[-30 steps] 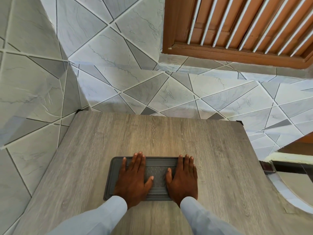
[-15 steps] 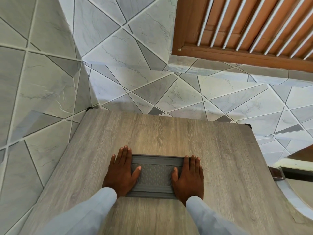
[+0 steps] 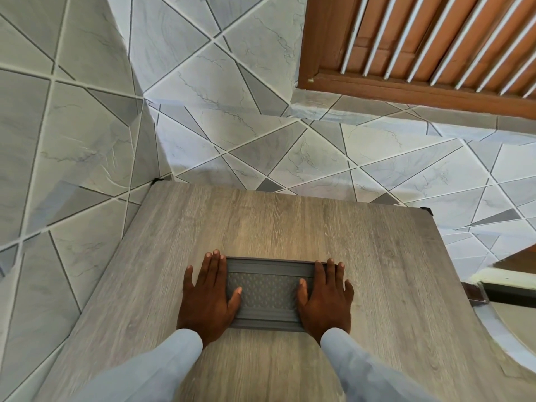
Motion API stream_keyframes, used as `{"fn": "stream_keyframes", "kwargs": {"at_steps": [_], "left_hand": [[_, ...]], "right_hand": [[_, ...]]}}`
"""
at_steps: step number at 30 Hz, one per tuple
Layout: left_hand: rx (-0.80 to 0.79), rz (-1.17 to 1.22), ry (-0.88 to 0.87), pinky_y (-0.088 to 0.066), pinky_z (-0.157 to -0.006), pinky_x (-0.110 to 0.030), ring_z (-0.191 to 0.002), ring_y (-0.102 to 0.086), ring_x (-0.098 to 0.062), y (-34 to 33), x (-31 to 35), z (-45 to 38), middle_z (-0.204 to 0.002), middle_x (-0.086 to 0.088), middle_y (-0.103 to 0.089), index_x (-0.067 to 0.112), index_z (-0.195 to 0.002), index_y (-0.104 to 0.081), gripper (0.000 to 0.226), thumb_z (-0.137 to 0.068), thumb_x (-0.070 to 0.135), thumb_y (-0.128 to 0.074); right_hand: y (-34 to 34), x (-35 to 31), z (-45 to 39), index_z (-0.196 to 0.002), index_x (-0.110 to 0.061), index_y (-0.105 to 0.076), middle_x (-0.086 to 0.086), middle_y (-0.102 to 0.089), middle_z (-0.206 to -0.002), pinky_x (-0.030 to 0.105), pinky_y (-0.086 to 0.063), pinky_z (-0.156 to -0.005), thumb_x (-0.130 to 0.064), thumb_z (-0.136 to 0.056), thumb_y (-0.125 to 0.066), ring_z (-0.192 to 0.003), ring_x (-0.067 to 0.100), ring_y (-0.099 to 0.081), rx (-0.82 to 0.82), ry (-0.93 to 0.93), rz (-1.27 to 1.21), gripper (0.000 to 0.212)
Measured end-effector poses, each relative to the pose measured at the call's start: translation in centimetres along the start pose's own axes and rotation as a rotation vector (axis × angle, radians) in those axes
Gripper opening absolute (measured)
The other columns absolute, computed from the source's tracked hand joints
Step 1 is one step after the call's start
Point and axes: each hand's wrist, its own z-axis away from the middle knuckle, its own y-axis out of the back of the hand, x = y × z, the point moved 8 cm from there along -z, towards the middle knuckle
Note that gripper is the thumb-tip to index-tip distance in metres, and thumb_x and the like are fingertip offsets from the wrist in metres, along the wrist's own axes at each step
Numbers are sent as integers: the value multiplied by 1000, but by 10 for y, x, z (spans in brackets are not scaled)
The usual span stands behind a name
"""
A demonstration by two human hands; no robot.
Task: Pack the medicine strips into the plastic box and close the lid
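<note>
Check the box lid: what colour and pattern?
Dark grey lid, raised dotted texture in the centre panel, ribbed bands along its edges. Head view.

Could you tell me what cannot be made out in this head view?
- Medicine strips: none visible; the closed lid hides the box's inside.
- The lid's two ends: covered by the left hand and right hand.
- Whether the lid has latched: cannot tell.

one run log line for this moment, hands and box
left hand: flat on lid's left end | right hand: flat on right end | plastic box: lid down, on table | medicine strips: none visible
</note>
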Motion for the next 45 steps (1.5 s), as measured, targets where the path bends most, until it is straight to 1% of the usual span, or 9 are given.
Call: {"fn": "stream_keyframes", "kwargs": {"at_steps": [12,15,17,21,25,27,37,41,45], "left_hand": [[-72,-46,-67,-10,-114,-54,-146,-14,-26,-7,16,12,-158,-10,-21,9,-149,-23,79,-91,62,-12],[-19,112,28,-9,-117,-49,-147,-13,-25,3,7,18,-159,-8,-15,12,-151,-15,77,-92,62,-16],[43,313,143,-21,-114,-47,-142,-25,-25,14,-8,23,-157,-5,-22,15,-150,-16,74,-91,56,-34],[32,634,412,-46,-98,-41,-118,-52,-25,16,-41,31,-137,-10,-47,17,-141,-36,52,-95,37,-49],[-10,750,478,-47,-91,-35,-101,-55,-20,10,-51,25,-123,-11,-58,11,-128,-52,32,-96,17,-48],[-33,802,508,-47,-84,-30,-96,-54,-18,9,-53,19,-122,-10,-58,11,-128,-53,32,-96,13,-47],[-31,755,439,-44,-96,-36,-112,-54,-28,17,-51,3,-129,-15,-53,10,-128,-52,32,-96,11,-46],[27,558,325,-45,-98,-42,-116,-51,-27,38,-39,12,-132,-10,-48,16,-130,-49,36,-96,26,-47],[186,325,69,-43,-96,-42,-113,-51,-28,94,-4,4,-127,-10,-51,15,-126,-54,36,-92,27,-53]], "right_hand": [[1,-1,3,-146,-16,-31,10,-24,-158,50,-17,-117,-57,-87,-13,-148,29,-12,5,29,3,74],[6,0,3,-146,-16,-30,10,-22,-159,48,-19,-116,-56,-91,-19,-148,27,-14,0,-7,-59,69],[15,7,5,-143,-14,-34,11,-30,-155,49,-28,-112,-48,-95,-34,-143,30,-27,56,-78,-162,59],[16,53,22,-135,-11,-43,15,-54,-131,52,-46,-97,-37,-95,-47,-118,35,-53,116,-387,-401,48],[12,71,32,-78,-9,-62,13,-66,-77,46,-56,-75,-23,-98,-45,-68,26,-61,114,-522,-571,30],[13,72,30,-71,-12,-60,9,-63,-70,44,-55,-72,-22,-98,-45,-64,24,-59,104,-524,-595,32],[24,68,17,-76,-9,-63,11,-65,-77,36,-50,-72,-23,-97,-50,-67,22,-57,-13,-490,-595,28],[40,52,17,-131,-8,-50,16,-54,-130,47,-42,-101,-43,-95,-49,-118,35,-52,-61,-299,-355,50],[95,0,0,-139,-15,-40,12,-46,-140,47,-39,-103,-46,-93,-49,-126,33,-45,73,45,-200,56]]}}
